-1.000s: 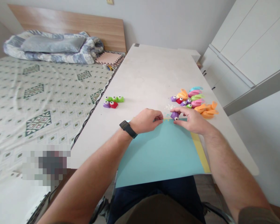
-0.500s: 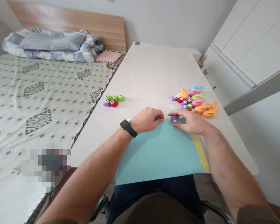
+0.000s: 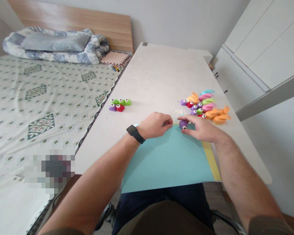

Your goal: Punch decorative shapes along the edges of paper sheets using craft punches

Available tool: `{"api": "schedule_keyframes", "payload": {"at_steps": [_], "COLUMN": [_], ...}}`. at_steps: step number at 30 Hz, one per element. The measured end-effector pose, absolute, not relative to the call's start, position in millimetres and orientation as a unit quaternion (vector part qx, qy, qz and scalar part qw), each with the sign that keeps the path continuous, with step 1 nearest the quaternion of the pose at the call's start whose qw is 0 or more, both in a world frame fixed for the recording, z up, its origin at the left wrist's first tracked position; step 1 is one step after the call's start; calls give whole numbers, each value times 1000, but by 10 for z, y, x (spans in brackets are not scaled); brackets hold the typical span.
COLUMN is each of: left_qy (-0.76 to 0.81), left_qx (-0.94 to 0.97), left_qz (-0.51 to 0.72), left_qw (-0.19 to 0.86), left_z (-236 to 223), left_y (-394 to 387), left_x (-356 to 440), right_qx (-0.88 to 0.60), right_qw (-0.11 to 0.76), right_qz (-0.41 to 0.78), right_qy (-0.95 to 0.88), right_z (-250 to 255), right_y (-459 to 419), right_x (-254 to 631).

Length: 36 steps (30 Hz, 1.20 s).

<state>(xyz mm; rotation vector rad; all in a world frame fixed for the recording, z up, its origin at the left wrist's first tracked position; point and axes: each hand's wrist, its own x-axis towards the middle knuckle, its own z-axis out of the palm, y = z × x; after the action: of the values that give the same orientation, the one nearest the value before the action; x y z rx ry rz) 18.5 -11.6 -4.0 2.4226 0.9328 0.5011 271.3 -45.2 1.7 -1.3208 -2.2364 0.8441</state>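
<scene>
A light-blue sheet of paper lies over the near end of the table, with a strip of yellow paper showing beneath its right side. My left hand, fingers closed, pinches the blue sheet's far edge. Just to the right, my right hand grips a small purple paper punch between thumb and fingers at that same edge. Small punched-out paper bits lie scattered just beyond it. Whether the paper sits in the punch's slot is hidden by the fingers.
Several small purple, red and green punches and larger orange, pink, green and blue ones crowd the table at right. Another group of green, purple and red punches stands at left. A bed adjoins the table's left side.
Both hands keep nearly the same places and holds. The whole view has shifted very slightly.
</scene>
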Motion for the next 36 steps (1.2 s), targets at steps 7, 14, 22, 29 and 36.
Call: {"api": "schedule_keyframes", "payload": {"at_steps": [7, 14, 22, 29, 36], "left_qy": [337, 338, 334, 336, 333], "left_qx": [889, 889, 890, 890, 889], "left_qz": [189, 187, 193, 192, 195], "left_qw": [246, 245, 243, 243, 245], "left_z": [-48, -42, -38, -32, -32], "left_y": [-113, -112, -118, -119, -123], "left_x": [178, 182, 186, 185, 188], "right_qx": [-475, -488, -502, -504, -505], "right_qw": [195, 188, 186, 191, 191], "right_qz": [291, 294, 289, 299, 310], "right_qy": [-807, -800, -794, -788, -783], "right_z": [38, 60, 56, 15, -11], "right_y": [-449, -459, -446, -430, -416], "right_x": [2696, 2683, 2671, 2655, 2660]}}
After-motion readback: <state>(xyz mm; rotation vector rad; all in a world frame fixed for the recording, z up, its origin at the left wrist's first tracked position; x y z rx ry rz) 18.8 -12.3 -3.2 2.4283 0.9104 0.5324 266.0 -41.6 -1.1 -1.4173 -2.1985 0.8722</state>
